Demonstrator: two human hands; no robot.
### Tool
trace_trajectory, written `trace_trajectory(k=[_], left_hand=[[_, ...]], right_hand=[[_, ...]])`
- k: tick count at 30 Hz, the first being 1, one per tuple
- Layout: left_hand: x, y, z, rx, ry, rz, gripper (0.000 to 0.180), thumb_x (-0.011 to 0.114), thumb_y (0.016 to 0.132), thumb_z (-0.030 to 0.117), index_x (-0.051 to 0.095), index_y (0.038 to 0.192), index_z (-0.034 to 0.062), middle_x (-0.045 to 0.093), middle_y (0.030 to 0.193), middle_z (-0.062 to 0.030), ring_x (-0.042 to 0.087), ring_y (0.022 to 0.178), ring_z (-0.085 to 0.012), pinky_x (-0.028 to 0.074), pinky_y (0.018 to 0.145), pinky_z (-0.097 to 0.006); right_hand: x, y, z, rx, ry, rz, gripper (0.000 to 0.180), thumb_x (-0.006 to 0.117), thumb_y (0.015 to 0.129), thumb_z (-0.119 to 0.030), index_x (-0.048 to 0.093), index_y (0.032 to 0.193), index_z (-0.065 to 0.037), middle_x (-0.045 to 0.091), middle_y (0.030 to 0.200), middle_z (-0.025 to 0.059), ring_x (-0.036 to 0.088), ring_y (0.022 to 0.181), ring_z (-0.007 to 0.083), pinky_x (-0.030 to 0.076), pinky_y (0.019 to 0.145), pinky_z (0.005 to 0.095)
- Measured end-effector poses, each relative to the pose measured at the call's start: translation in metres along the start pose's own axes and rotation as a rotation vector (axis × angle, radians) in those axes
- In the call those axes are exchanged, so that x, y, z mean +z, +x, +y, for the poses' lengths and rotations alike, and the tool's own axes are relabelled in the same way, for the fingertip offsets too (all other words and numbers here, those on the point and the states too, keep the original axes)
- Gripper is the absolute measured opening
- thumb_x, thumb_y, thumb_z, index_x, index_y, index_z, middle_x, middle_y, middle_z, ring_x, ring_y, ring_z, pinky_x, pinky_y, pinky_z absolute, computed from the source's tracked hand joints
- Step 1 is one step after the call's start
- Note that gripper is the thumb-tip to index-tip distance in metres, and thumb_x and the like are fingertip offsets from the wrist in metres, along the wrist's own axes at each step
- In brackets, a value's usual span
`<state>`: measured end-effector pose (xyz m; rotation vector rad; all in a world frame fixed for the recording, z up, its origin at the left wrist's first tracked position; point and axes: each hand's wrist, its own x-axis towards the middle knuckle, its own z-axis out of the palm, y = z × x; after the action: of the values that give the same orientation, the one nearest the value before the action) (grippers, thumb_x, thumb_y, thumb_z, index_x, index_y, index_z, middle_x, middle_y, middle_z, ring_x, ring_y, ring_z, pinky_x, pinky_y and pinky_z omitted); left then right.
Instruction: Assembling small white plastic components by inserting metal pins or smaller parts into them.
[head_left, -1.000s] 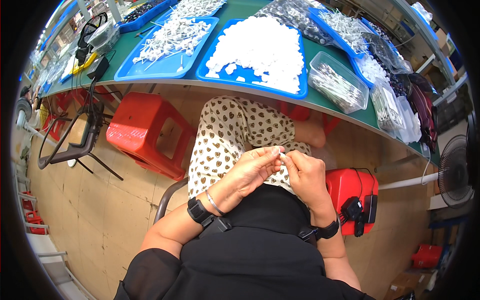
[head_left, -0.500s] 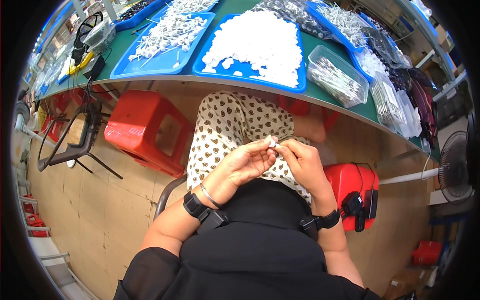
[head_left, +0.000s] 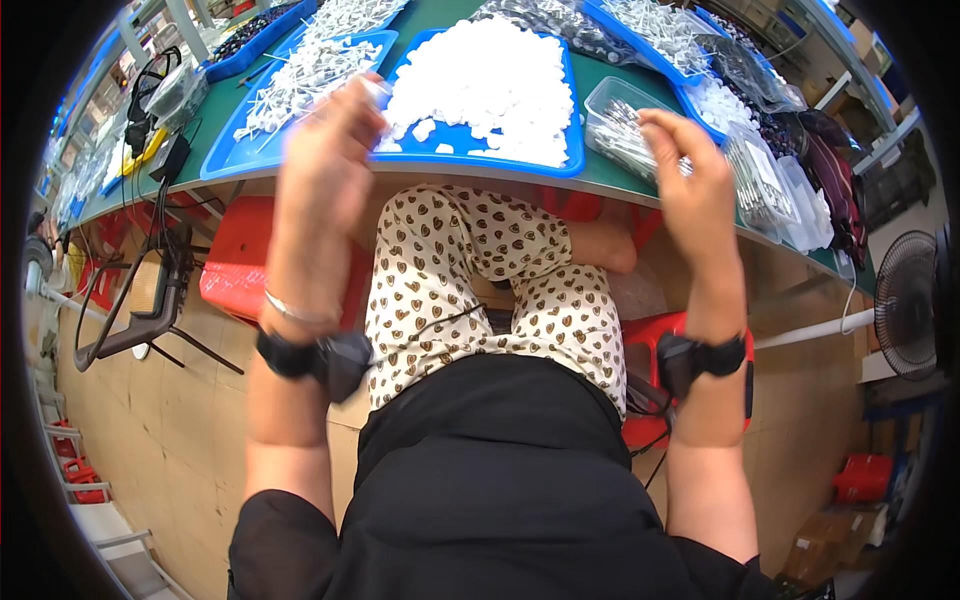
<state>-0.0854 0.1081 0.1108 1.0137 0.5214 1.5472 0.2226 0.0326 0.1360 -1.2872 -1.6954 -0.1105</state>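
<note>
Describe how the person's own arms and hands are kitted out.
The left hand and right hand are ungloved. The left wrist wears a thin silvery bangle and a black wrist strap with a dark boxy device; the right has a matching black strap and device. The left sleeve is short, black and sheer-looking.

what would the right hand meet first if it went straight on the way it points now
Probably the pale sticks in the clear plastic container: the right hand overlaps them in the picture, though this single view leaves depth unclear.
</note>
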Motion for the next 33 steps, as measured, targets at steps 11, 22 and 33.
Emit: trace_trajectory(k=[11, 22, 33], left_hand=[[-0.014, 0.084, -0.028, 0.269, 1.225, -0.348, 0.034, 0.066, 0.084, 0.021, 0.063, 0.109, -0.0004, 0.068, 0.095, -0.0150, 0.063, 0.084, -0.0178, 0.049, 0.076, -0.028], [0.032, 0.054, -0.073, 0.201, 1.267, -0.457, 0.017, 0.067, 0.081, 0.011, 0.065, 0.094, -0.0005, 0.058, 0.092, -0.0127, 0.062, 0.082, -0.0196, 0.049, 0.074, -0.028], [0.050, -0.019, -0.045, -0.132, 0.495, -0.191, 0.018, 0.057, 0.092, 0.015, 0.063, 0.099, -0.0010, 0.062, 0.082, -0.0023, 0.055, 0.067, -0.0073, 0.046, 0.062, -0.021]], right_hand=[[-0.031, 0.048, 0.074, 0.038, -0.805, -0.571, 0.015, 0.058, 0.078, -0.016, 0.069, 0.083, -0.006, 0.066, 0.085, 0.0169, 0.062, 0.085, 0.0345, 0.049, 0.078, 0.0423], [-0.036, 0.032, 0.055, 0.226, 0.171, -0.138, 0.015, 0.048, 0.094, -0.010, 0.056, 0.102, 0.000, 0.066, 0.092, 0.0121, 0.065, 0.081, 0.0176, 0.049, 0.071, 0.0282], [0.016, -0.082, -0.026, 0.669, 1.423, -0.123, 0.020, 0.051, 0.094, -0.008, 0.057, 0.111, 0.001, 0.063, 0.107, 0.0158, 0.064, 0.089, 0.0179, 0.052, 0.076, 0.0298]])
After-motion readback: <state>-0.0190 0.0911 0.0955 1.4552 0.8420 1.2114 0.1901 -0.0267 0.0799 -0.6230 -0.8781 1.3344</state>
